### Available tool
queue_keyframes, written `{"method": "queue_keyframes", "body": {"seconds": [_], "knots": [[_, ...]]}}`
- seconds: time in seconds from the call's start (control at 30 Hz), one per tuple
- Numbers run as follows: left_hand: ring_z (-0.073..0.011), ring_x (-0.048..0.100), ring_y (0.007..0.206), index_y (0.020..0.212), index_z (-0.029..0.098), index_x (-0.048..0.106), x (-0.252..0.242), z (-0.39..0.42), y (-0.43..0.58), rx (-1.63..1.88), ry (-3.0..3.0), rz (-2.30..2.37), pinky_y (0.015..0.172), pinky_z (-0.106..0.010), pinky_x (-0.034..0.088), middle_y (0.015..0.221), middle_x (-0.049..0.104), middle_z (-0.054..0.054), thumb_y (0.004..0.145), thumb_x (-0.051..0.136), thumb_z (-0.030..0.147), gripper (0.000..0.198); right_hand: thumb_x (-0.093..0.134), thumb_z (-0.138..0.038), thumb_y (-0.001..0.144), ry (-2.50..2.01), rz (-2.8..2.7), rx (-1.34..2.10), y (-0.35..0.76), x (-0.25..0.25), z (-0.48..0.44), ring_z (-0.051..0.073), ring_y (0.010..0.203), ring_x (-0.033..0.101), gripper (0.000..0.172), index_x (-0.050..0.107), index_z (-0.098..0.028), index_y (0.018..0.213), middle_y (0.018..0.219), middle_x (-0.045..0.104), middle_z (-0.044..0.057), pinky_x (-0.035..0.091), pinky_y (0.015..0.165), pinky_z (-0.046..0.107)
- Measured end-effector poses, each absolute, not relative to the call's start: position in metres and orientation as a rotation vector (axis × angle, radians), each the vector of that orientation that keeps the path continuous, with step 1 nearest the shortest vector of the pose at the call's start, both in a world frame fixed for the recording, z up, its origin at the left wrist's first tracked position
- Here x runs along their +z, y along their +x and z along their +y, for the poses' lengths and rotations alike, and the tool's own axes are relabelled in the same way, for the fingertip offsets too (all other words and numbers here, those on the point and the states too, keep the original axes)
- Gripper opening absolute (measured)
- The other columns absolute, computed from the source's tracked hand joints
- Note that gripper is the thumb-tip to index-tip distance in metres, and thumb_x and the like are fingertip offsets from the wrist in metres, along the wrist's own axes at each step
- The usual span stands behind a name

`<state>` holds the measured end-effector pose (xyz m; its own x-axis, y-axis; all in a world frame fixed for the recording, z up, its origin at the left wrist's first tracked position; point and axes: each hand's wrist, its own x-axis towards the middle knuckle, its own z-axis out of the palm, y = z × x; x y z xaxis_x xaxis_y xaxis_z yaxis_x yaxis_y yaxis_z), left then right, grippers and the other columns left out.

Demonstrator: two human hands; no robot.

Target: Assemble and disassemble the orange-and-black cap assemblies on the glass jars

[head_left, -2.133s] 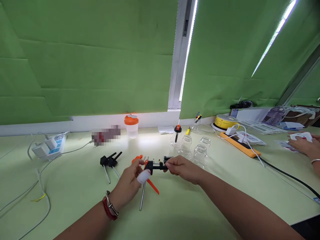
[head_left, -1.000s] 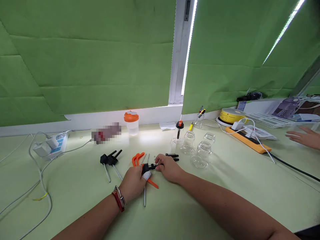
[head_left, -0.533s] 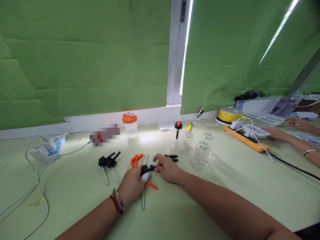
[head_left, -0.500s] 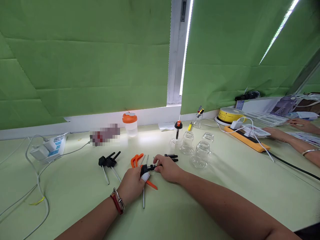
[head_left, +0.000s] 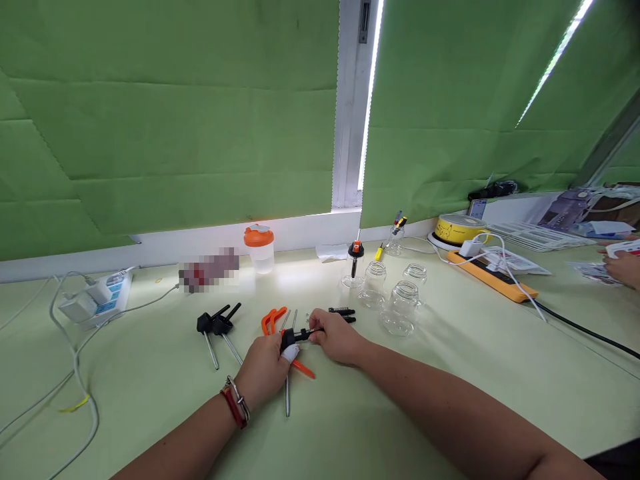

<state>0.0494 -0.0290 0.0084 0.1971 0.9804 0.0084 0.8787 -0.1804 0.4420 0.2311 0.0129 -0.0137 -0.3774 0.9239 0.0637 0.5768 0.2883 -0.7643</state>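
Note:
A black part with a stepped shaft (head_left: pixel 302 335) lies crosswise between my hands. My left hand (head_left: pixel 265 367) is closed around its thicker end, thumb on top. My right hand (head_left: pixel 334 337) pinches the thin end; the fingertips hide its tip. Beneath and beside my left hand are orange handles (head_left: pixel 273 319) and metal rods (head_left: pixel 287 397). Two black handles with metal rods (head_left: pixel 216 324) lie left of it. Behind my right hand are black ribbed pieces (head_left: pixel 343 312). Clear glass jars (head_left: pixel 399 313) stand to the right, near a black-and-orange assembly (head_left: pixel 355 255) upright in glass.
A cup with an orange lid (head_left: pixel 259 250) stands by the wall. On the left are a white power strip (head_left: pixel 113 297) and loose cables. An orange power strip (head_left: pixel 493 279) and a yellow round tin (head_left: pixel 457 230) are on the right, near another person's hand (head_left: pixel 625 267) holding a white item.
My hands keep nearly the same grip on the black part, with only slight finger movement at the right. The other person's hands have drawn back to the right, now with a white item.

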Motion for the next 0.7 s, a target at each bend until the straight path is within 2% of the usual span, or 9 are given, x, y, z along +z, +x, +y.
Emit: {"method": "queue_keyframes", "body": {"seconds": [0.53,0.7], "knots": [[-0.0155,0.046,0.056,0.066,0.018,0.051,0.0087,-0.0292,0.0495,0.414,2.135,1.76,0.052,-0.026,0.027,0.063,0.052,-0.003,0.082,0.042,0.035,0.026,0.058,-0.017,0.074,-1.343,-2.053,0.909,0.2312,-0.0138,0.0135,0.011,0.066,0.047,0.012,0.053,-0.019,0.085,0.074,0.056,-0.001,0.032,0.058,0.022],[-0.0163,0.047,0.057,0.066,0.018,0.05,0.0088,-0.0301,0.0499,0.417,2.119,1.758,0.052,-0.026,0.029,0.063,0.053,-0.003,0.082,0.041,0.035,0.025,0.058,-0.019,0.074,-1.378,-2.052,0.897,0.2312,-0.0139,0.0142,0.012,0.068,0.05,0.019,0.053,-0.02,0.092,0.079,0.058,0.0,0.033,0.059,0.023]]}}
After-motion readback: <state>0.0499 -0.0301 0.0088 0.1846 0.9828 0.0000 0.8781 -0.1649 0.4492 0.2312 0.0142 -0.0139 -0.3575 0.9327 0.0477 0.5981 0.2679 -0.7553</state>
